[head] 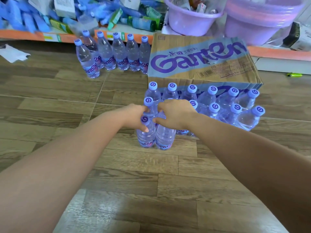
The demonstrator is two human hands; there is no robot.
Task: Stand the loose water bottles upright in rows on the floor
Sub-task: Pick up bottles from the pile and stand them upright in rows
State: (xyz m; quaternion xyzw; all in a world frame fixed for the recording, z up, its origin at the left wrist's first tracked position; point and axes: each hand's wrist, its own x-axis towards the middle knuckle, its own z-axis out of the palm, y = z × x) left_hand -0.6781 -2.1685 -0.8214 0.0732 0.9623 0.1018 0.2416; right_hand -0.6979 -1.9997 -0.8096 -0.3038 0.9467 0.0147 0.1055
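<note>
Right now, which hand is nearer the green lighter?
Right. The right hand is on the bottles, well left of the lighter; the left hand is farther left.

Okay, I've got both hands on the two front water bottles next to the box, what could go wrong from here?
The left hand and right hand hold the front left bottle and front right bottle high, near the caps, so either could tip at the base. They stand tight against the bottles behind; a knock may topple several. The end bottle already looks tilted outward.
</note>
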